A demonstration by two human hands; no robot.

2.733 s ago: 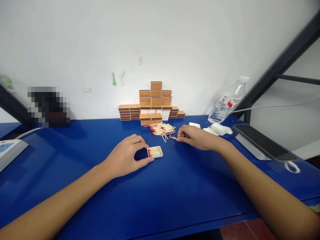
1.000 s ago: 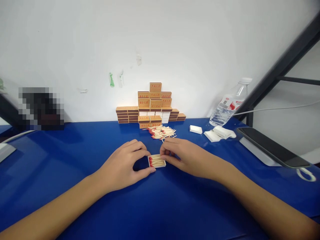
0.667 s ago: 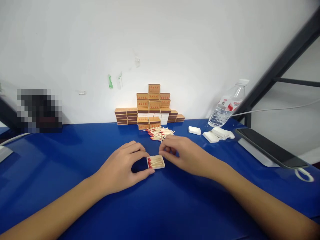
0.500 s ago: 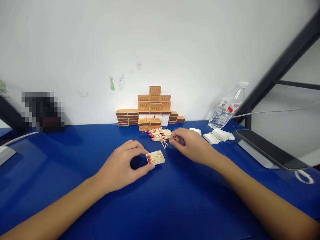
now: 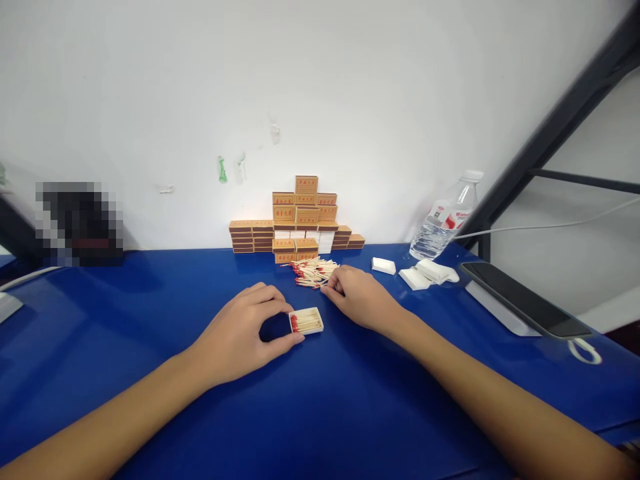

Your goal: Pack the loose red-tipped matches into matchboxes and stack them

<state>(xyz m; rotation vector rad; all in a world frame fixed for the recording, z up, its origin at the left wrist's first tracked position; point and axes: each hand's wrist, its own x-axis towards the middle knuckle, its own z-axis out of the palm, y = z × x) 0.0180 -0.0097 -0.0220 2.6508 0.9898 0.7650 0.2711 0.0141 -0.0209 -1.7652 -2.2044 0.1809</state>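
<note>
while left hand [image 5: 245, 337] grips tray [image 5: 311, 331], right hand [image 5: 363, 297] narrowed by matches [image 5: 314, 271], 安全火柴 boxes [image 5: 284, 213]

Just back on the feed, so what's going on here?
A person's left hand holds the left end of a tray with matches in it, red heads toward that hand. The right hand is at the right edge of a loose match pile; whether it grips one is hidden. Matchboxes stand stacked behind the pile.

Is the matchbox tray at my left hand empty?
No, the white tray at the left hand has many red-tipped matches lying in it.
</note>
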